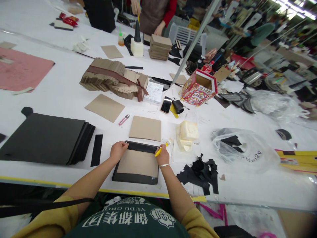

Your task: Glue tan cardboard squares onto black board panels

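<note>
A tan board (137,163) lies on a black sheet (135,178) in front of me, with black edges folded round it. My left hand (119,151) pinches the far left corner of the black edge. At the far right corner, my right hand (162,155) holds a yellow-handled brush (158,152) and touches the edge. Just beyond lies another tan board (145,128). A black strip (96,150) and a stack of black sheets (44,138) are to the left. Right of my hands are a white glue container (188,132) and black scraps (200,173).
Pink snips (124,119), a phone (166,105), a bundle of tan boards (114,77) and a red patterned box (198,87) sit farther back. A clear plastic bag (245,148) lies right. Across the table, a person (155,15) works; a slanted metal pole (195,41) stands between.
</note>
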{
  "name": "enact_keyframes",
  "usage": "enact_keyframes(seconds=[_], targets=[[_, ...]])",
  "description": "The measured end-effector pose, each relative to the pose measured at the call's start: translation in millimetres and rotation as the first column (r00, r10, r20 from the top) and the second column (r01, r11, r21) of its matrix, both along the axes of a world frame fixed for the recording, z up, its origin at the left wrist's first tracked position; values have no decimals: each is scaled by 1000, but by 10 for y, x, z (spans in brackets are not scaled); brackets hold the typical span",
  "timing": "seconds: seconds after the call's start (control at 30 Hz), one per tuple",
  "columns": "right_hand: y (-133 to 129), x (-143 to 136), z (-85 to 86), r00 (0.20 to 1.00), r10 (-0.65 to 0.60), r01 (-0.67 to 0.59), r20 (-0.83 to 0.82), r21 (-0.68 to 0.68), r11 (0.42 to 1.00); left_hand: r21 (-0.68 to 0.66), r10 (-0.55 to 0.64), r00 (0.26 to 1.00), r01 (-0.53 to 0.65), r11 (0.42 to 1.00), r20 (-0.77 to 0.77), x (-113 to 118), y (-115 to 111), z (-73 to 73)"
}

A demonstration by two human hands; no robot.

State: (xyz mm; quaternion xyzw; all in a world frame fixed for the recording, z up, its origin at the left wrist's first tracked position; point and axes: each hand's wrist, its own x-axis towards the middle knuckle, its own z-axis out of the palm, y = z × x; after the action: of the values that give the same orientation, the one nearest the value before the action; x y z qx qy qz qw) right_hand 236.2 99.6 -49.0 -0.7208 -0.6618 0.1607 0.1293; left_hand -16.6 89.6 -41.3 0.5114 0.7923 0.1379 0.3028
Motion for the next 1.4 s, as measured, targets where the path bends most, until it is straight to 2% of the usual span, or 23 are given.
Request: enact_keyframes(seconds=[0.17,0.23,0.27,0.3,0.37,0.43,0.47,0.5,0.53,0.57,0.63,0.7,0.77,0.8,0.87,0.97,1.07,1.13,1.23,1.3,1.4], targets=[[1,-9,-51,994,58,-57,91,-9,998,18,-111,982,115,993,-152,15,-16,31],[3,-24,-55,991,80,-78,108,-20,997,112,-211,933,253,961,-290,21,-15,63],[5,-26,-49,990,83,-81,112,-29,996,162,-293,885,369,915,-361,22,-9,82],[9,-21,-36,990,79,-75,113,-38,996,194,-395,817,506,840,-419,22,2,100],[21,16,8,993,49,-43,110,-51,998,198,-625,619,767,610,-475,16,37,126],[30,77,68,995,-6,10,102,-47,999,161,-777,411,910,383,-476,9,82,134],[30,100,97,995,-29,32,94,-32,999,139,-813,340,940,312,-472,7,103,131],[23,106,122,996,-42,42,80,-6,999,117,-830,298,954,276,-471,7,118,126],[7,88,137,998,-32,30,56,33,999,100,-836,279,959,264,-472,11,124,119],[-17,40,140,1000,12,-14,24,84,996,89,-835,280,958,271,-474,18,121,112],[-91,-138,106,977,210,-200,-34,191,961,88,-822,316,946,313,-474,43,81,101],[-182,-361,30,889,457,-434,-40,251,865,96,-799,379,920,381,-467,70,2,90],[-266,-513,-59,798,603,-583,-1,249,773,107,-763,446,885,452,-468,81,-99,69],[-299,-533,-99,783,622,-608,22,238,757,116,-745,471,871,477,-472,74,-152,53],[-344,-447,-161,803,592,-590,64,226,775,135,-709,507,848,513,-490,31,-255,10],[-378,-120,-203,845,522,-533,113,235,813,146,-653,549,811,566,-521,-80,-387,-57],[-409,145,-176,852,500,-524,157,241,817,145,-598,593,764,628,-539,-176,-499,-79],[-430,168,-128,859,483,-512,170,246,823,152,-564,615,739,657,-551,-215,-578,-41],[-447,-52,-62,855,499,-518,143,281,808,193,-496,648,699,688,-578,-289,-682,114],[-452,-311,-48,821,559,-565,115,303,768,247,-411,680,653,716,-607,-413,-710,272],[-466,-699,-69,748,655,-653,111,302,695,370,-166,750,490,789,-641,-827,-681,554]])
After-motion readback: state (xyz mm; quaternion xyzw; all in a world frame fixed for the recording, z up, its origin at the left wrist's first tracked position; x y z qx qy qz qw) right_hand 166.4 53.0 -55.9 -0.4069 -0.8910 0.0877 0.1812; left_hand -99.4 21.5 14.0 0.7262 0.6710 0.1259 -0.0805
